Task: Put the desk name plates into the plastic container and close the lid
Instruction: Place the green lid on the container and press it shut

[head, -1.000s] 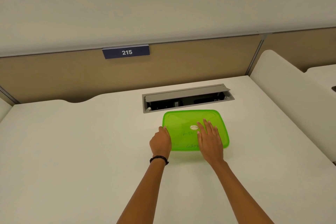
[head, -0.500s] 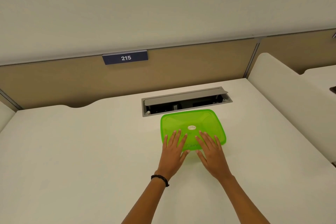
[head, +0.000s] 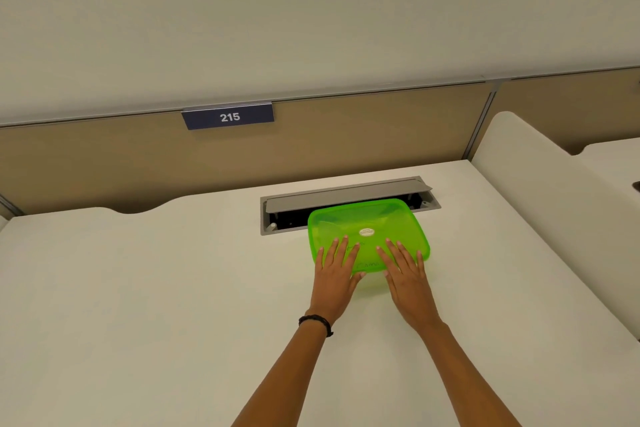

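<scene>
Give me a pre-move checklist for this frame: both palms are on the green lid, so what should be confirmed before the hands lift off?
1. Left hand flat on the green lid, fingers spread: ok.
2. Right hand flat on the lid's near half: ok.
3. Lid sitting over the container all round: far rim looks level, near edge hidden by the hands: cannot tell.
4. Lid actually snapped shut: cannot tell.
5. All name plates packed: the plate marked 215 hangs on the partition: not ok, if it counts as one of them; contents under the lid: cannot tell.
6. Container clear of the open cable tray: its far edge overlaps the opening in this view: cannot tell.
</scene>
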`<state>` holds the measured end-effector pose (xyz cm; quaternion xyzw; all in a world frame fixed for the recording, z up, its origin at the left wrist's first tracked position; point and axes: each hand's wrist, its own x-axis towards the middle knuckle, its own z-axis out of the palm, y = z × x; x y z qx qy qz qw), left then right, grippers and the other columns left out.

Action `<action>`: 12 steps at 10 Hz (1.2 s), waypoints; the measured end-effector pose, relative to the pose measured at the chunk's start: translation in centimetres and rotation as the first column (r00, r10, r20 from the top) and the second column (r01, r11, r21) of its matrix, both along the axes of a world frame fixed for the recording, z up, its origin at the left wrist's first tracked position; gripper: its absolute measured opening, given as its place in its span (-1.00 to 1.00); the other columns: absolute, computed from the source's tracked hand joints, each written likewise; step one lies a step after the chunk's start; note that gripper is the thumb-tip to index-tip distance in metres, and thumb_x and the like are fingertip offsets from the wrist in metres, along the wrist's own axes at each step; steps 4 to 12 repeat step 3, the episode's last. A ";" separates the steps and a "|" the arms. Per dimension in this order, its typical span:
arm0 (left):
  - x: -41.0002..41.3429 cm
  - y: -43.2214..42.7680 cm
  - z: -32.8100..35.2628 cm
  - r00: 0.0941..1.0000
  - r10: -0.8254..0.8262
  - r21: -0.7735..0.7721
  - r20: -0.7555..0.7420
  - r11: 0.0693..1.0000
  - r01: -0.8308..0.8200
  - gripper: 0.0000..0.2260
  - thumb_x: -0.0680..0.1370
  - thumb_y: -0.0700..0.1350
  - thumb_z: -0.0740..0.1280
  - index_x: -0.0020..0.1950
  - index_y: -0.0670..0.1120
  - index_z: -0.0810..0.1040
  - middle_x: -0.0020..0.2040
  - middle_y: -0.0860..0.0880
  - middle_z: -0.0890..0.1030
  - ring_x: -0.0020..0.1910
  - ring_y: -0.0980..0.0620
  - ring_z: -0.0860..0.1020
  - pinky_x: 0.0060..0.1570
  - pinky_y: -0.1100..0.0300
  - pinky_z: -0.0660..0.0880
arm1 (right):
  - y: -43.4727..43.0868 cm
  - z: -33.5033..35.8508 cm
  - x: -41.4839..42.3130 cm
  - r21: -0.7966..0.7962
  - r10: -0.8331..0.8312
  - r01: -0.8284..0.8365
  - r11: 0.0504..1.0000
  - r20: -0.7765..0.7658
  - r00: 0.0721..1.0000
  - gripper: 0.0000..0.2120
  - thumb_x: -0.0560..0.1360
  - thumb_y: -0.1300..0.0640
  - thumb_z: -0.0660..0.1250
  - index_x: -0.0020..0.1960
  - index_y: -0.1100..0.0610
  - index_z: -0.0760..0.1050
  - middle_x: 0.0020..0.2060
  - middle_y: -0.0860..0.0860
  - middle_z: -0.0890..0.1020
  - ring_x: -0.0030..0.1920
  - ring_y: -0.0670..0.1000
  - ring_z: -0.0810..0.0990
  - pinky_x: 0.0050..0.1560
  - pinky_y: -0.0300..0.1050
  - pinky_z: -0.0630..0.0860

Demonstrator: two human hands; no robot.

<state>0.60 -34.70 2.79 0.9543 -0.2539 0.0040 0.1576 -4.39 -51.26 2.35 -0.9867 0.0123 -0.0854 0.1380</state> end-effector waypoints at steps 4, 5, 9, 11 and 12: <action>1.8 0.2 1.6 0.996 -0.083 0.150 -0.018 0.985 0.085 -0.49 0.64 0.06 0.04 0.53 -0.01 -0.07 0.57 -0.11 -0.08 0.55 -0.11 -0.10 0.51 -0.09 -0.11 | -0.6 1.1 3.4 0.043 0.040 -0.037 0.998 -0.061 0.997 -0.54 0.64 0.04 -0.01 0.51 -0.02 -0.01 0.54 -0.03 0.02 0.55 0.02 -0.09 0.51 0.07 -0.19; 1.8 0.2 1.6 0.996 -0.083 0.150 -0.018 0.985 0.085 -0.49 0.64 0.06 0.04 0.53 -0.01 -0.07 0.57 -0.11 -0.08 0.55 -0.11 -0.10 0.51 -0.09 -0.11 | -0.6 1.1 3.4 0.043 0.040 -0.037 0.998 -0.061 0.997 -0.54 0.64 0.04 -0.01 0.51 -0.02 -0.01 0.54 -0.03 0.02 0.55 0.02 -0.09 0.51 0.07 -0.19; 1.8 0.2 1.6 0.996 -0.083 0.150 -0.018 0.985 0.085 -0.49 0.64 0.06 0.04 0.53 -0.01 -0.07 0.57 -0.11 -0.08 0.55 -0.11 -0.10 0.51 -0.09 -0.11 | -0.6 1.1 3.4 0.043 0.040 -0.037 0.998 -0.061 0.997 -0.54 0.64 0.04 -0.01 0.51 -0.02 -0.01 0.54 -0.03 0.02 0.55 0.02 -0.09 0.51 0.07 -0.19; 1.8 0.2 1.6 0.996 -0.083 0.150 -0.018 0.985 0.085 -0.49 0.64 0.06 0.04 0.53 -0.01 -0.07 0.57 -0.11 -0.08 0.55 -0.11 -0.10 0.51 -0.09 -0.11 | -0.6 1.1 3.4 0.043 0.040 -0.037 0.998 -0.061 0.997 -0.54 0.64 0.04 -0.01 0.51 -0.02 -0.01 0.54 -0.03 0.02 0.55 0.02 -0.09 0.51 0.07 -0.19; 1.8 0.2 1.6 0.996 -0.083 0.150 -0.018 0.985 0.085 -0.49 0.64 0.06 0.04 0.53 -0.01 -0.07 0.57 -0.11 -0.08 0.55 -0.11 -0.10 0.51 -0.09 -0.11 | -0.6 1.1 3.4 0.043 0.040 -0.037 0.998 -0.061 0.997 -0.54 0.64 0.04 -0.01 0.51 -0.02 -0.01 0.54 -0.03 0.02 0.55 0.02 -0.09 0.51 0.07 -0.19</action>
